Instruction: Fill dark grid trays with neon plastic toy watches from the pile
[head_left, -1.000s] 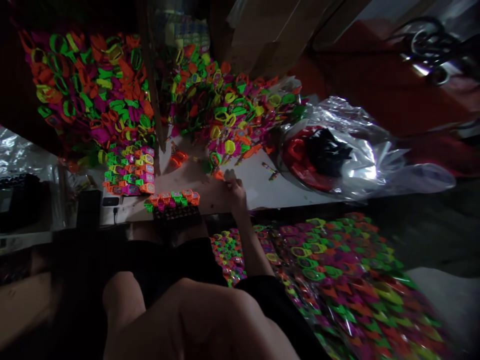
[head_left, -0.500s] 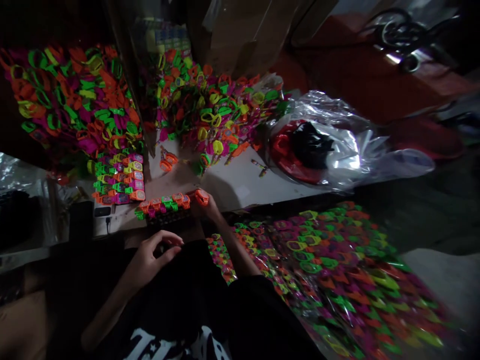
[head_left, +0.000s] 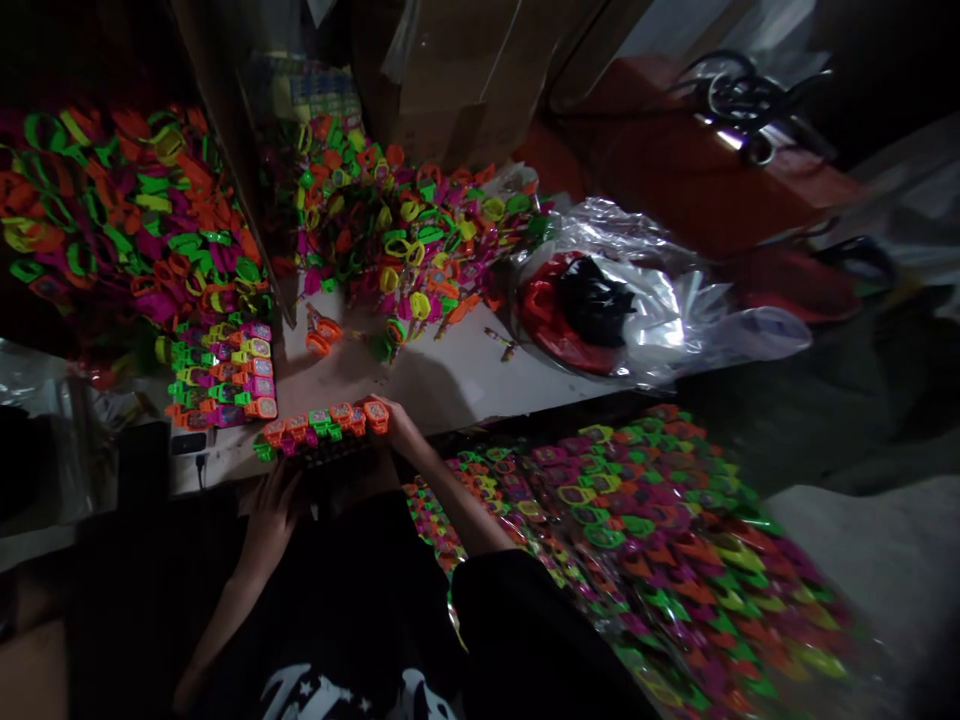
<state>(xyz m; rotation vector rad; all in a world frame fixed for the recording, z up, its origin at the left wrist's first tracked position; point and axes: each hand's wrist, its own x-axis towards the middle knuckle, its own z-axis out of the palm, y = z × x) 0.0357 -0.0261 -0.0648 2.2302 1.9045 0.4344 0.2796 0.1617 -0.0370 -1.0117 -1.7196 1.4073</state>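
Observation:
A row of toy watches (head_left: pixel 319 424), mostly orange with some green and pink, sits along a dark rack (head_left: pixel 337 452) at the table's front edge. My right hand (head_left: pixel 399 428) is closed around an orange toy watch (head_left: pixel 376 416) at the right end of that row. Below the row's left end is my left hand (head_left: pixel 271 508), fingers stretched out and apart. Its fingertips reach the rack's left side; whether they touch it I cannot tell. To the left, several rows of toy watches (head_left: pixel 225 378) are stacked in a neat block.
Heaps of loose toy watches (head_left: pixel 405 220) lie at the back, parted by an upright board (head_left: pixel 232 150). A clear plastic bag (head_left: pixel 660 310) with red and black contents stands right of them. Bagged toy watches (head_left: pixel 660 510) spread at lower right. A cable (head_left: pixel 200 465) hangs at the left.
My right hand has brought the orange watch down onto the right end of the row. My left hand has moved left and its curled fingers have straightened. The view has shifted slightly.

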